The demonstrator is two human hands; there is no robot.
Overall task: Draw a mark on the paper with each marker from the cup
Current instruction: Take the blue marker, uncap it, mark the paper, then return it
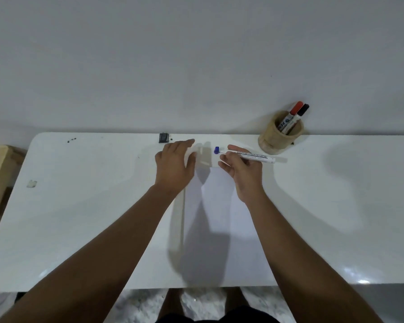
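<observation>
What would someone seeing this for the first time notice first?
Two bare arms reach over a white table, the right hand holding a blue-capped marker above the paper. The left hand rests flat on the paper's far left corner. A wooden cup at the far right holds red-capped and black-capped markers.

Both bare forearms are stretched forward from the lower corners, converging toward 12 o'clock. The left hand is laid palm down, fingers together and pointed toward 1 o'clock. The right hand is held at its 3 o'clock side, fingers curled in a pinch.
</observation>
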